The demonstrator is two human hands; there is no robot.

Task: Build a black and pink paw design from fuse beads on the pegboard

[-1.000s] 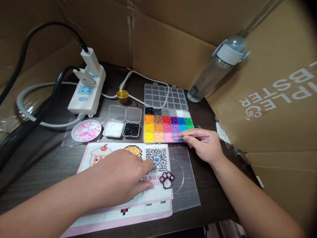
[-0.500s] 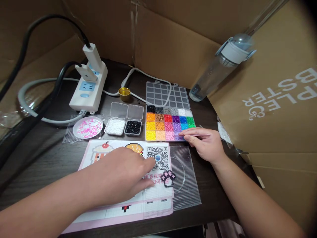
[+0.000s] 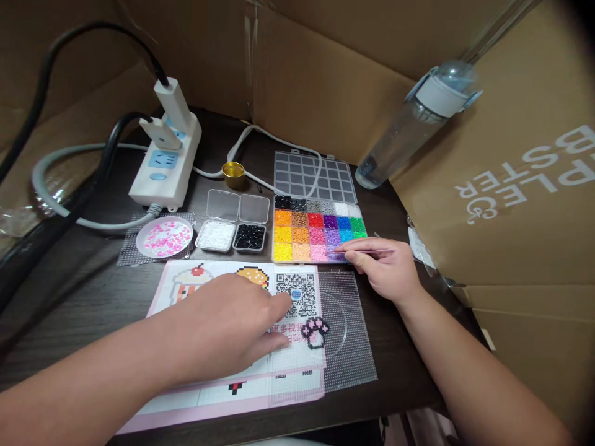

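My right hand [image 3: 388, 269] grips thin pinkish tweezers [image 3: 365, 251], whose tips are over the pink and lilac compartments of the multicoloured bead box [image 3: 297, 263]. Over the printed pattern sheet [image 3: 160, 297], my left hand [image 3: 239, 328] is open with palm down, thumb and index finger apart, beside the QR code [image 3: 304, 294]. Just right of those fingers, a paw shape of black, pink and white beads [image 3: 315, 334] sits on a clear pegboard [image 3: 351, 365] that overlaps the sheet. Whether the tweezers hold a bead is too small to tell.
A white dish [image 3: 143, 238] of pink and white beads stands left of two small boxes, one with white beads [image 3: 215, 235] and one with black beads [image 3: 250, 236]. Behind are a power strip [image 3: 171, 179], a gold cup [image 3: 233, 176] and a water bottle [image 3: 404, 136]. Cardboard walls surround the table.
The view has shifted slightly. Both hands keep nearly the same places, with the tweezers staying over the bead box.
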